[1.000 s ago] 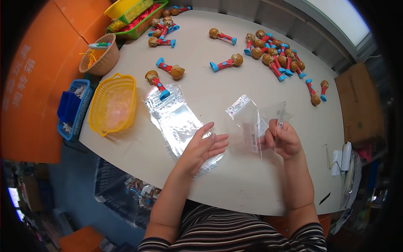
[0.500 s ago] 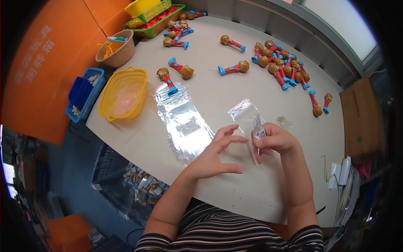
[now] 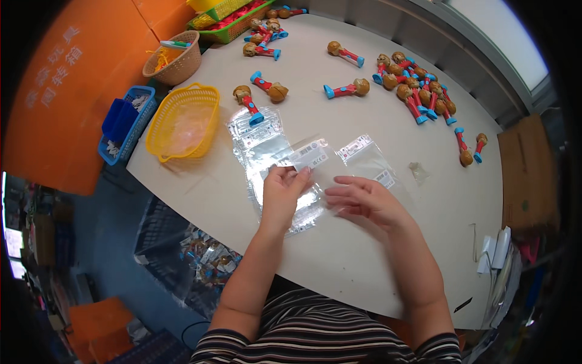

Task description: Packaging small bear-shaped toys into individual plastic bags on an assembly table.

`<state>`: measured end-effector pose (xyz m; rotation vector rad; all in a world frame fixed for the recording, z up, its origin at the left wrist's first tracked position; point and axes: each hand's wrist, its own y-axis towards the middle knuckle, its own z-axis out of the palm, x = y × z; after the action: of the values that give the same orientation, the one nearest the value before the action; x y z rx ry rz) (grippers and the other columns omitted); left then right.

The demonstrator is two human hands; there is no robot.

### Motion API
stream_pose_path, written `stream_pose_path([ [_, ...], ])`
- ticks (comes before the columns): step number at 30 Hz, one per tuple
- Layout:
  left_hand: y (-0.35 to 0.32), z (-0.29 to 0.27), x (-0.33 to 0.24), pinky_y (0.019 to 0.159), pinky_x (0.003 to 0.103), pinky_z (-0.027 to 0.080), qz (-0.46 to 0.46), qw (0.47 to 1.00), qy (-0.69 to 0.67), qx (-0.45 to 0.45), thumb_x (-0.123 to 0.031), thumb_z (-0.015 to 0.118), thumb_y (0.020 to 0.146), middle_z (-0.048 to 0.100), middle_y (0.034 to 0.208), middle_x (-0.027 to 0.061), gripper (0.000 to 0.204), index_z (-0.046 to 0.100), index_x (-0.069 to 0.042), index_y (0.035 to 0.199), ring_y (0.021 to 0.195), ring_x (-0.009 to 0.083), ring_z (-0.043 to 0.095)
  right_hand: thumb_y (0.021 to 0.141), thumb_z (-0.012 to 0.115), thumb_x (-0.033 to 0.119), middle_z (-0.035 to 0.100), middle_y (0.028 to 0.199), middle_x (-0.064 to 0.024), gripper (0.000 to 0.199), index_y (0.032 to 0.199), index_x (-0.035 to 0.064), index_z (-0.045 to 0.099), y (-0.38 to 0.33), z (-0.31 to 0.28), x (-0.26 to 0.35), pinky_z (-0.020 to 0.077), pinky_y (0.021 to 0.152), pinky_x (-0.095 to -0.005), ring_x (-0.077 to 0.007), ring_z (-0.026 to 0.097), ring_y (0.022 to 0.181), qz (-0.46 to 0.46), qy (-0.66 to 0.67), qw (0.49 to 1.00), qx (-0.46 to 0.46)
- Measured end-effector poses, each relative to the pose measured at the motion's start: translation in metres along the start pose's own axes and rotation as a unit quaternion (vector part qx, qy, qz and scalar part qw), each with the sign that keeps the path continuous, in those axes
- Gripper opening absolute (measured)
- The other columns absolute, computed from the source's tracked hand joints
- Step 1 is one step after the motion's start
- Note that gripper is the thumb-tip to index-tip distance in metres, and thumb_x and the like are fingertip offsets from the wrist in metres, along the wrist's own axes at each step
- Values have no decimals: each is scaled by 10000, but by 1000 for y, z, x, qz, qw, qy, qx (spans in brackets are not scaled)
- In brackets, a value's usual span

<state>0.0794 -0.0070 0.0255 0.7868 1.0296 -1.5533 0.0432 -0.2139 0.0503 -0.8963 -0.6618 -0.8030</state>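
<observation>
My left hand [image 3: 282, 193] is closed in a pinch on a clear plastic bag with a white printed strip [image 3: 310, 155]. This bag overlaps a stack of shiny clear bags [image 3: 257, 145] on the table. Just right of it, my right hand [image 3: 362, 199] hovers with its fingers stretched out, somewhat blurred, and nothing shows in it. Beyond the right hand lies a separate clear bag [image 3: 362, 150], with a small printed label [image 3: 384, 178] near its lower end. A crumpled bit of clear film [image 3: 418, 173] rests farther right.
Red and blue figures with brown round heads lie at the far side, including a heap [image 3: 418, 91]. A yellow basket [image 3: 182, 124], a blue basket [image 3: 126, 127] and a tan basket [image 3: 179, 64] stand left. Below the table edge is a dark crate [image 3: 154, 233] of bagged figures.
My left hand, open before, has closed on a bag over the stack. My right hand has let go of the folded printed piece and moved slightly left, fingers now extended.
</observation>
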Motion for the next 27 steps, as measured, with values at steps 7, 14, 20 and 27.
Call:
stream_pose_path([
  [7, 20, -29, -24, 979, 313, 447, 98, 995, 27, -21, -49, 658, 904, 587, 1233, 138, 482, 457, 68, 1326, 1141, 204, 559, 956, 638, 219, 707, 934, -129, 282, 1054, -45, 640, 27, 20, -7, 578, 720, -263, -164, 694, 799, 29, -49, 995, -81],
  [14, -26, -13, -25, 904, 421, 480, 353, 786, 509, 0, -73, 729, 797, 568, 1160, 207, 453, 540, 30, 1195, 1061, 391, 574, 932, 672, 244, 675, 708, -101, 307, 769, -12, 625, 51, 23, -40, 514, 546, -232, -102, 618, 594, -62, -129, 974, -173],
  [20, -23, -13, 7, 701, 414, 506, 258, 789, 556, 31, -28, 652, 815, 651, 926, 174, 171, 644, 2, 983, 802, 328, 638, 925, 684, 282, 635, 645, -59, 356, 707, 11, 608, 61, 29, -44, 455, 511, -228, -75, 557, 558, -100, -194, 961, -172],
  [27, -12, -19, 2, 676, 392, 498, 325, 750, 576, -32, 17, 637, 770, 590, 884, 134, 203, 638, -29, 967, 778, 311, 597, 949, 633, 395, 655, 700, -80, 433, 765, 4, 606, 81, 21, 17, 488, 527, -250, -106, 609, 566, -35, -222, 949, -219],
])
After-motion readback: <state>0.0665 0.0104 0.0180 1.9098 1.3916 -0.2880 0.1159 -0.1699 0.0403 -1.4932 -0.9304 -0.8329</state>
